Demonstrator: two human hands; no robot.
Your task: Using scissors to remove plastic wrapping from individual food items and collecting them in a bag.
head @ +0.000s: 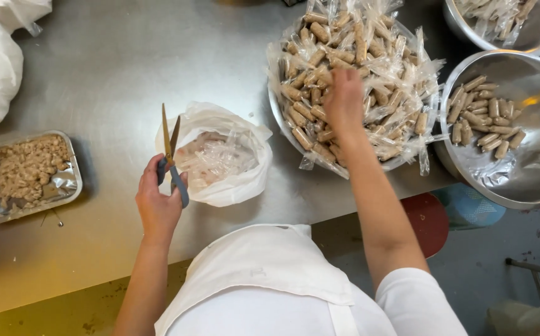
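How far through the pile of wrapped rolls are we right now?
Done: a small batch of unwrapped rolls lies in the steel bowl, and empty wrappers fill the white bag. In hand: the left hand holds scissors, blades apart, while the right hand reaches into the heap of wrapped rolls. Left: that heap is piled high, so most remains.

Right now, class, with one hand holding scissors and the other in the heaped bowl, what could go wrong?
1. The left hand holds the scissors open, blades up, while attention seems to be on the other side; a cut is possible.
2. The right hand reaches into a bowl heaped with wrapped rolls; some could slide off.
3. That bowl overhangs the table edge and might tip.
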